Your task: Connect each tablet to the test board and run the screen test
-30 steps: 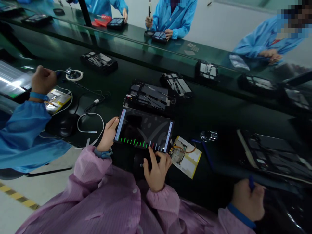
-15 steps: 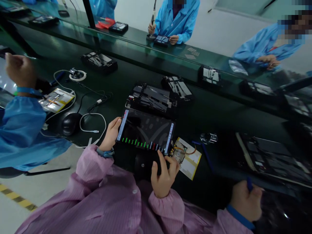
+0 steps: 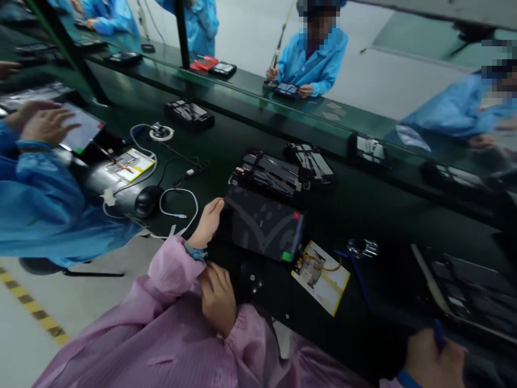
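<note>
The right hand (image 3: 219,295) has moved from the tablet (image 3: 262,223) to the left sleeve (image 3: 175,264), its fingers close together; whether they pinch the cloth cannot be told. The left hand (image 3: 207,222) is clamped on the left edge of the tablet, mid-frame. Gripped at one edge only, the tablet could tip or slide if that hold loosens. It is a flat, glossy black rectangle; the sleeve is finely striped, gathered pink fabric.
</note>
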Tool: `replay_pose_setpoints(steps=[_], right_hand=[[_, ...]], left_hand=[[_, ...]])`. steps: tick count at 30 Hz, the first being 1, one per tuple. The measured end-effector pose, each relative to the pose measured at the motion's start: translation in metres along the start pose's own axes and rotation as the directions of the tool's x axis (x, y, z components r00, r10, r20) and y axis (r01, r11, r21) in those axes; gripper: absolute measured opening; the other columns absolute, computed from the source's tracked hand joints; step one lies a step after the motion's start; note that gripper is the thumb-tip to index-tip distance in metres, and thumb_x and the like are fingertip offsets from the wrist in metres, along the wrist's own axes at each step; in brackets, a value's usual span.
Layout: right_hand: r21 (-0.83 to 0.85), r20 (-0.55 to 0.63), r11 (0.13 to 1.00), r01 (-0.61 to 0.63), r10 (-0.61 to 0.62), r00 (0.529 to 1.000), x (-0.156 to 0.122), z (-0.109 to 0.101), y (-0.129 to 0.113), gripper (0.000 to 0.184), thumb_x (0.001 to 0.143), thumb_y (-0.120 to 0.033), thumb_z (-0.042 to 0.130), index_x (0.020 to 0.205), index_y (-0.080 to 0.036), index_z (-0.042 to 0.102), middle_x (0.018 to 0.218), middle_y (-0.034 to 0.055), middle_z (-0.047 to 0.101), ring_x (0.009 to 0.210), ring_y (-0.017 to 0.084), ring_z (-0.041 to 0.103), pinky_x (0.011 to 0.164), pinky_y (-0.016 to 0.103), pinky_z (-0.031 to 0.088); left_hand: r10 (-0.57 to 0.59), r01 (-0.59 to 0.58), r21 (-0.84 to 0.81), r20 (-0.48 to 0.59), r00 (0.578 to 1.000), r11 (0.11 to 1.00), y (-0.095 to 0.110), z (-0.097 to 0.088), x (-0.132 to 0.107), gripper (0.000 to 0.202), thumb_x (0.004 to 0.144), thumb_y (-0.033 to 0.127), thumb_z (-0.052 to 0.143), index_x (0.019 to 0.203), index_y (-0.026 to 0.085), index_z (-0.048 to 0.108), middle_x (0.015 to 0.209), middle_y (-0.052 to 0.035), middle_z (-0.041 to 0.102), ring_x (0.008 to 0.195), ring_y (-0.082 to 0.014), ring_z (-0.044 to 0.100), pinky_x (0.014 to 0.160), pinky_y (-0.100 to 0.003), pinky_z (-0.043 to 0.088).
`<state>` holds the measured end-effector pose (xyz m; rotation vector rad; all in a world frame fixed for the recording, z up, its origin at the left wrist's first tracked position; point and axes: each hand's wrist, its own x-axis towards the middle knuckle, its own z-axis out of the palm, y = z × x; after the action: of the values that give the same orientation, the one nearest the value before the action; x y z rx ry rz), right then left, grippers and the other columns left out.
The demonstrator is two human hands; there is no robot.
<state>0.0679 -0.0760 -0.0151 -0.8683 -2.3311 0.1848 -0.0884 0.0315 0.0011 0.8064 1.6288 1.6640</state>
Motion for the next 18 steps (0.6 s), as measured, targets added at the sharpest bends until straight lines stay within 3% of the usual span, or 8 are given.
replay_pose_setpoints(steps=[3,5,8,10,12,14,16,18], right_hand=[[0.117,0.079,0.986,0.117,-0.127,0.989,0.012,0.014,-0.003,0.038,0.079,-0.006,0.042,0.104,-0.02,0.066,0.107,0.0096,0.064,0.116,0.022,0.051,0.095,0.04,0.045],[0.254,0.133,0.964,0.083,-0.12,0.984,0.02,0.016,-0.002,0.036,0.077,-0.001,0.039,0.094,-0.017,0.066,0.102,0.0084,0.066,0.111,0.019,0.054,0.102,0.039,0.041],[0.45,0.179,0.88,-0.154,0.08,0.981,0.025,0.012,0.004,0.034,0.077,0.002,0.031,0.069,-0.019,0.058,0.077,0.0028,0.063,0.089,0.014,0.061,0.091,0.032,0.047],[0.458,0.166,0.849,-0.263,0.209,0.964,0.023,0.011,0.006,0.036,0.078,0.002,0.028,0.073,-0.019,0.057,0.076,0.003,0.062,0.086,0.013,0.062,0.079,0.027,0.05],[0.35,0.126,0.916,-0.197,0.162,0.979,0.02,0.015,0.007,0.041,0.08,0.001,0.028,0.096,-0.016,0.061,0.099,0.009,0.065,0.104,0.016,0.059,0.083,0.03,0.05],[0.176,0.124,0.984,-0.02,-0.002,0.992,0.021,0.026,0.006,0.045,0.082,-0.001,0.031,0.118,-0.01,0.057,0.124,0.0153,0.058,0.123,0.022,0.048,0.097,0.04,0.045],[0.05,0.183,0.991,0.122,-0.129,0.974,0.031,0.038,0.005,0.043,0.085,-0.006,0.038,0.124,-0.008,0.054,0.129,0.0178,0.055,0.128,0.028,0.042,0.105,0.047,0.037],[0.027,0.266,0.982,0.187,-0.187,0.946,0.049,0.049,0.004,0.04,0.087,-0.014,0.044,0.126,-0.01,0.054,0.126,0.0163,0.057,0.127,0.029,0.043,0.106,0.049,0.035]], left_hand=[[0.023,-0.023,0.026,0.022,1.0,0.999,0.011,0.001,0.0,0.03,0.085,0.046,0.051,0.079,0.018,0.061,0.075,-0.0018,0.058,0.075,-0.0163,0.053,0.07,-0.027,0.043],[0.029,-0.03,0.032,0.04,0.999,0.999,0.016,0.002,0.0,0.031,0.085,0.046,0.05,0.076,0.018,0.059,0.07,-0.0004,0.055,0.067,-0.0141,0.049,0.064,-0.026,0.041],[0.047,-0.05,0.042,0.056,0.997,0.998,0.019,0.004,0.001,0.032,0.086,0.045,0.048,0.074,0.017,0.057,0.065,0.0012,0.05,0.062,-0.0124,0.044,0.06,-0.026,0.038],[0.057,-0.059,0.049,0.058,0.997,0.997,0.019,0.005,0.0,0.033,0.086,0.046,0.047,0.073,0.017,0.056,0.065,0.0015,0.049,0.062,-0.0122,0.043,0.059,-0.026,0.037],[0.063,-0.066,0.057,0.063,0.996,0.996,0.02,0.005,0.0,0.034,0.087,0.046,0.045,0.073,0.017,0.055,0.065,0.0013,0.048,0.062,-0.0124,0.043,0.059,-0.026,0.037],[0.065,-0.07,0.071,0.07,0.995,0.995,0.021,0.004,0.001,0.034,0.087,0.047,0.044,0.073,0.018,0.056,0.065,0.0008,0.049,0.062,-0.0127,0.043,0.06,-0.027,0.037],[0.06,-0.067,0.093,0.073,0.995,0.993,0.021,0.002,0.004,0.034,0.087,0.047,0.045,0.074,0.018,0.056,0.065,0.0002,0.05,0.061,-0.0132,0.045,0.06,-0.027,0.039],[0.042,-0.048,0.12,0.054,0.998,0.992,0.02,0.0,0.005,0.035,0.086,0.048,0.046,0.075,0.017,0.058,0.065,-0.0009,0.052,0.062,-0.0146,0.049,0.061,-0.029,0.042]])
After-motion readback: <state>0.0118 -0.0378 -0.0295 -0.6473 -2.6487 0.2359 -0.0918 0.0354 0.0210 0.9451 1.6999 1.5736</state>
